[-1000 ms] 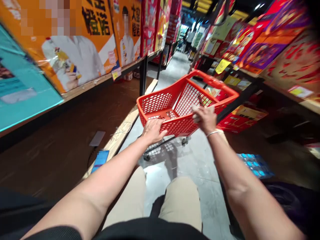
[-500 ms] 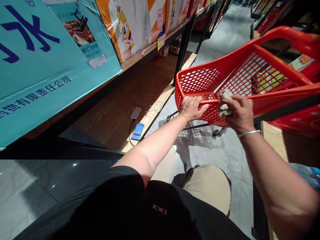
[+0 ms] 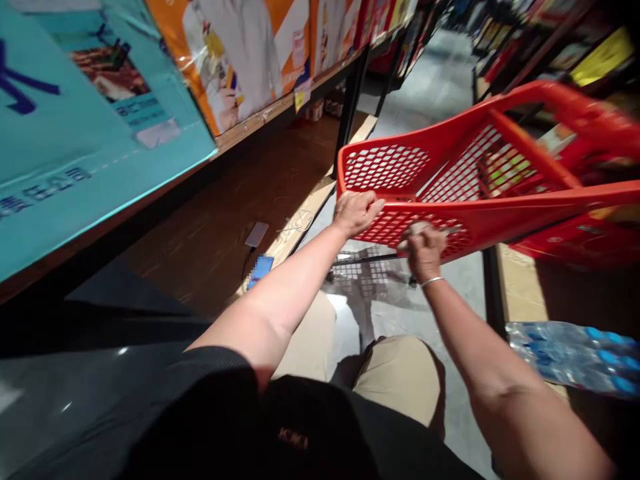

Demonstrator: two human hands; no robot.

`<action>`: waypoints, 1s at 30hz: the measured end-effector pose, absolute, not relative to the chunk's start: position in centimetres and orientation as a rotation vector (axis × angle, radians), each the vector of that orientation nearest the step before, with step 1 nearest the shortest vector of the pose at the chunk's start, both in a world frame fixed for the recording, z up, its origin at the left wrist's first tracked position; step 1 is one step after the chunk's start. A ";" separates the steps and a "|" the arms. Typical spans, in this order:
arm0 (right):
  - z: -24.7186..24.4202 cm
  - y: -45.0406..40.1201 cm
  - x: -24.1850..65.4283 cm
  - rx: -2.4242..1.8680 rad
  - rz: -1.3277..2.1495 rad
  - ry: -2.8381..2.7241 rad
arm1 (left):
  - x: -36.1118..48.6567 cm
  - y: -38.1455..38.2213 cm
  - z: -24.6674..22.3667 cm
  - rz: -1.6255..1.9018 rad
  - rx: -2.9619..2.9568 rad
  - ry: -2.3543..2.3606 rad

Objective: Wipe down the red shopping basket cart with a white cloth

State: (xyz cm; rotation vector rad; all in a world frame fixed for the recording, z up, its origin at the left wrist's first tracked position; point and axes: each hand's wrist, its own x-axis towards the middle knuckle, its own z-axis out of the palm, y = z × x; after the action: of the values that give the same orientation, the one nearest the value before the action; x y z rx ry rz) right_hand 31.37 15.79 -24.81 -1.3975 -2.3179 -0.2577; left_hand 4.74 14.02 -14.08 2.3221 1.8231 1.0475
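A red plastic shopping cart [image 3: 480,213] with lattice sides stands before me. My left hand [image 3: 356,213] is closed over the top rim near its front corner. My right hand [image 3: 426,250] is closed around a crumpled, whitish cloth [image 3: 417,230], which is pressed to the outer face of the near lattice side, below the rim. The fingers of the right hand are slightly blurred, and they cover most of the cloth.
On the left, a shelf holds a teal carton [image 3: 110,153] and an orange carton [image 3: 240,60]. A phone [image 3: 260,272], a pale flat device [image 3: 257,235] and a cable lie on the lower board. Bottles with blue caps [image 3: 575,353] lie at right.
My right hand has moved left and down with the cloth, from near the rim to the cart's lattice side. The left hand stays on the rim. The whole view has shifted a little.
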 end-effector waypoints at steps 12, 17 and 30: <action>-16.7 15.2 30.9 -1.211 -0.566 -1.962 | 2.8 15.2 -13.5 0.936 2.369 1.807; -21.1 12.9 28.3 -1.225 -0.442 -2.317 | 2.9 15.3 -13.5 0.922 2.380 1.779; -15.9 12.4 38.7 -1.371 -0.648 -1.899 | 4.6 15.0 -12.3 0.860 2.429 1.806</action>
State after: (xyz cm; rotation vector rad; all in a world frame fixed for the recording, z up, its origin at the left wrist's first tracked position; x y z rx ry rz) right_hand 38.70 12.40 -15.88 -1.3708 -1.8986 -0.6481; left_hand 4.62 14.99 -12.26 2.4291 1.8063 0.8602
